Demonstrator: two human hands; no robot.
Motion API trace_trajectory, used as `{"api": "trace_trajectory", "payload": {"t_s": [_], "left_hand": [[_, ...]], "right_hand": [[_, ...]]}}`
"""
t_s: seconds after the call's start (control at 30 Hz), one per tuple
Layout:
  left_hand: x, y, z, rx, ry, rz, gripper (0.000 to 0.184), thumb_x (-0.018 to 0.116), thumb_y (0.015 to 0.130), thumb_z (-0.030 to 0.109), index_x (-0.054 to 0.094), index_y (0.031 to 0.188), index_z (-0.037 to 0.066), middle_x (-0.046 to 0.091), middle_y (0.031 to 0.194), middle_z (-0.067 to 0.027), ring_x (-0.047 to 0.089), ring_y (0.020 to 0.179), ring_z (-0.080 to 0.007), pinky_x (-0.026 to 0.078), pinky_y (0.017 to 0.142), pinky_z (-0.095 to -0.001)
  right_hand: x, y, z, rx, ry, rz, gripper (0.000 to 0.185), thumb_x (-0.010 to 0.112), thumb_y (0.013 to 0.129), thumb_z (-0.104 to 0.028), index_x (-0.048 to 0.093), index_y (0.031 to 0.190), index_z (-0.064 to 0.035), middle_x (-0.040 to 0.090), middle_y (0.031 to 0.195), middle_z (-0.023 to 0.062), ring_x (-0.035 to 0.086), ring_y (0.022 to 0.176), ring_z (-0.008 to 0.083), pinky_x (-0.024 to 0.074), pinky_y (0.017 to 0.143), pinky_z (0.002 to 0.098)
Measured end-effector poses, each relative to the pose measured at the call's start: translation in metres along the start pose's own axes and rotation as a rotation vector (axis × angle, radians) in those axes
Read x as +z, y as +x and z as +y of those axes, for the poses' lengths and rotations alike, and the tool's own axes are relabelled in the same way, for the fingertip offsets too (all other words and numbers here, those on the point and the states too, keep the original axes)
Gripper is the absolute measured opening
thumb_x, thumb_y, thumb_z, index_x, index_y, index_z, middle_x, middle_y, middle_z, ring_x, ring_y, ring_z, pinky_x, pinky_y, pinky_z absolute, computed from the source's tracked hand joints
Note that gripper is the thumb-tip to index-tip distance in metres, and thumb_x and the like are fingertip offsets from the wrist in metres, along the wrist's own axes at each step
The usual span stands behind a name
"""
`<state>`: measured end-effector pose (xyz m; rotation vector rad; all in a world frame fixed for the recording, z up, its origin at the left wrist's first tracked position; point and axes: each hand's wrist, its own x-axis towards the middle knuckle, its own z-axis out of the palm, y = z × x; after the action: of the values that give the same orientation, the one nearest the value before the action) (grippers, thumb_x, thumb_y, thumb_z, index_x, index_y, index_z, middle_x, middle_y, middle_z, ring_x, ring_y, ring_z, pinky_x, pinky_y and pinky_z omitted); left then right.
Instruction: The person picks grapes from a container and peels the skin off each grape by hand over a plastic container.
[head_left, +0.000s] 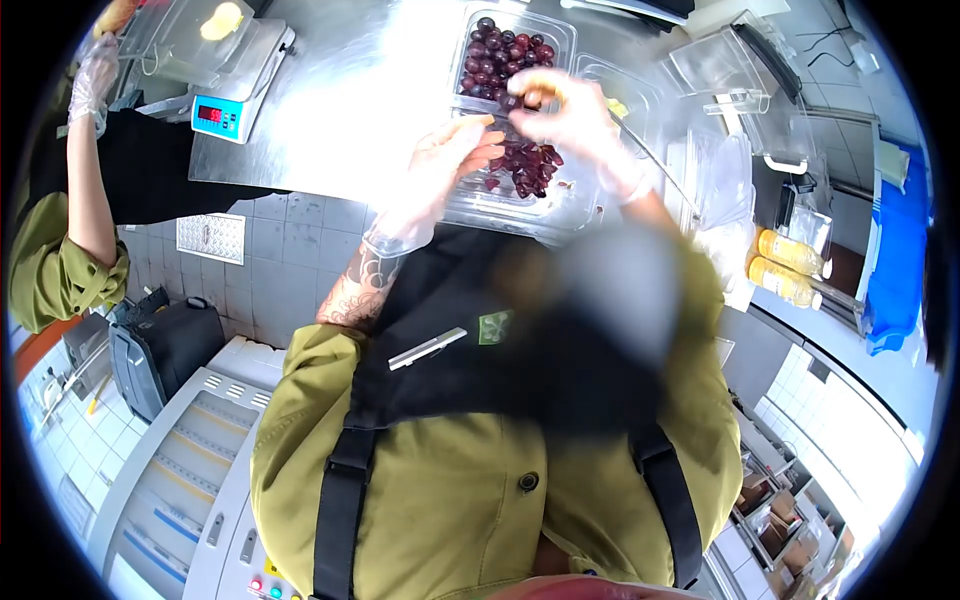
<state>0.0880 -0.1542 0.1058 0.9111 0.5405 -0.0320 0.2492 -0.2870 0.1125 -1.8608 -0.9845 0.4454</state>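
My left hand [447, 168], in a clear glove, is over the near side of the cut grapes, its fingers closed together; what they hold, if anything, does not show. Opposite it, my gloved right hand [575, 120] curls with thumb and fingers around a dark grape [512, 100], a little blurred by motion. Whole dark red grapes [490, 55] fill a clear plastic container [572, 40] just beyond my hands. Below my fingers, cut grape pieces [530, 170] lie in a nearer clear tray [480, 215].
On the steel table [340, 100] a scale [225, 118] stands at the left, with a container on top. A co-worker's gloved hand [93, 80] is beside it. At the right are clear containers [720, 165], yellow bottles [785, 265] and a blue sheet [895, 250].
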Motion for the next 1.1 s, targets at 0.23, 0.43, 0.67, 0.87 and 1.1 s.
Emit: {"api": "trace_trajectory", "payload": {"t_s": [0.23,0.43,0.67,0.87,1.1], "left_hand": [[0.014,0.010,-0.020,0.008,-0.100,0.022,0.026,0.062,0.091,0.019,0.063,0.110,0.001,0.065,0.102,-0.0080,0.062,0.092,-0.0147,0.048,0.082,-0.0263],[0.014,0.016,-0.024,-0.009,-0.108,-0.004,0.023,0.060,0.090,0.014,0.062,0.108,-0.001,0.062,0.107,-0.0086,0.059,0.097,-0.0164,0.046,0.083,-0.0283],[0.013,-0.002,-0.014,0.286,0.132,0.025,0.022,0.060,0.091,0.015,0.065,0.106,0.000,0.065,0.103,-0.0070,0.060,0.090,-0.0108,0.047,0.078,-0.0221],[0.014,0.005,-0.009,0.116,0.122,0.079,0.023,0.059,0.091,0.011,0.062,0.108,-0.004,0.065,0.102,-0.0089,0.060,0.086,-0.0134,0.048,0.077,-0.0241],[-0.002,0.004,-0.011,0.092,-0.133,-0.043,0.021,0.060,0.090,0.010,0.062,0.105,-0.004,0.065,0.100,-0.0109,0.063,0.088,-0.0171,0.050,0.083,-0.0281]], "right_hand": [[0.013,-0.050,-0.023,-0.032,-0.007,0.109,0.024,0.076,0.071,-0.005,0.070,0.094,-0.0018,0.070,0.100,0.0092,0.068,0.082,0.0128,0.0539,0.075,0.0244],[0.017,-0.060,-0.011,-0.211,-0.140,0.225,0.015,0.072,0.074,-0.005,0.070,0.088,-0.0004,0.070,0.095,0.0116,0.069,0.082,0.0212,0.0555,0.073,0.0276],[0.044,-0.053,-0.010,-0.364,-0.463,0.351,0.007,0.066,0.075,-0.009,0.066,0.081,-0.0062,0.067,0.090,0.0064,0.066,0.081,0.0242,0.0543,0.070,0.0335],[0.045,-0.047,-0.012,-0.303,-0.321,0.382,0.006,0.067,0.073,-0.008,0.064,0.078,-0.0072,0.066,0.083,0.0066,0.065,0.075,0.0225,0.0538,0.065,0.0315],[0.030,-0.053,-0.011,0.172,0.426,0.143,0.026,0.070,0.077,-0.009,0.069,0.102,-0.0004,0.071,0.087,0.0114,0.067,0.077,0.0104,0.0535,0.070,0.0239]]}}
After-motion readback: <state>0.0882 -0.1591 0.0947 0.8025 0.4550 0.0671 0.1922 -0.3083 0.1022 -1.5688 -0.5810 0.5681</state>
